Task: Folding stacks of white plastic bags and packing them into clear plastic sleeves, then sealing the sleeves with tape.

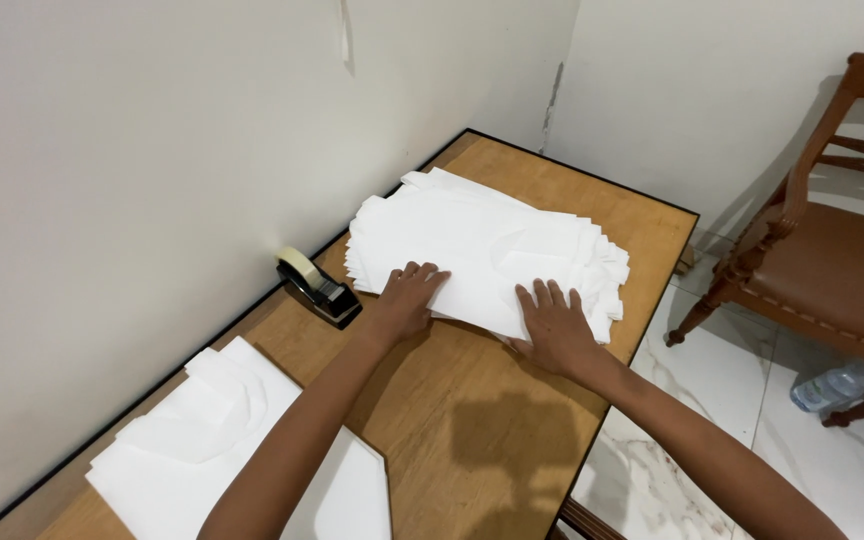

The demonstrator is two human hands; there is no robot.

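1. Stack of white paper bags [482, 255]: lies flat on the wooden table [472, 430], its sheets fanned slightly at the edges; this is the landmark.
2. Left hand [407, 300]: flat and open, palm down on the stack's near left edge, gripping nothing; judged to be pressing the sheets level.
3. Right hand [552, 325]: likewise spread flat on the stack's near right edge, holding nothing.
4. Tape dispenser [317, 285]: black, just left of the stack, against the wall, within reach.
5. Second pile of white paper [192, 440]: well nearer than the stack, kept apart.
6. Wooden chair [832, 250]: right of the stack, off the table.
7. Plastic bottle [837, 385]: on the floor under the chair.
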